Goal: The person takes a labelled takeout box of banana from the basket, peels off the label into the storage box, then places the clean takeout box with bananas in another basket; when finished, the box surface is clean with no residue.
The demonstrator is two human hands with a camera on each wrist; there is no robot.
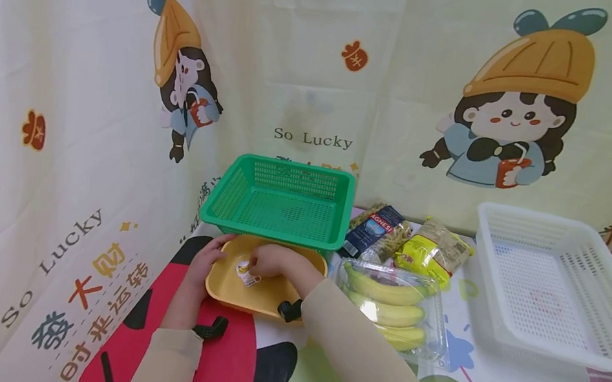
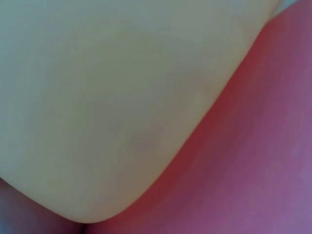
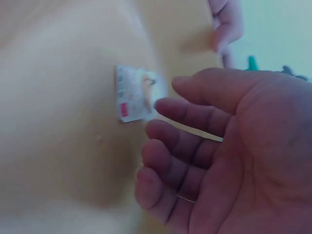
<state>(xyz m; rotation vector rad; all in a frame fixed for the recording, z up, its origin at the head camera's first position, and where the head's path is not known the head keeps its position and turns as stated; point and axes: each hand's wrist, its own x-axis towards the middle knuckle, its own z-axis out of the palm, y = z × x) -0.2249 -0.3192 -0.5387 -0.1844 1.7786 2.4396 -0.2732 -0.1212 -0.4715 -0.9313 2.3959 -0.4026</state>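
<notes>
Fingers of the right hand (image 1: 273, 260): lay loosely curled, seemingly grasped nothing, beside a printed card (image 1: 247, 273) inside the orange tray (image 1: 280, 293). Left hand (image 1: 206, 260): gripped the tray's left rim. Judged risk: card skidding or creasing, were a pinch to miss its edge.

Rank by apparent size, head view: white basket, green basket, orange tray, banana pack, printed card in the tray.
Largest to smallest:
1. White basket
2. Green basket
3. Orange tray and banana pack: too alike to rank
4. Printed card
</notes>
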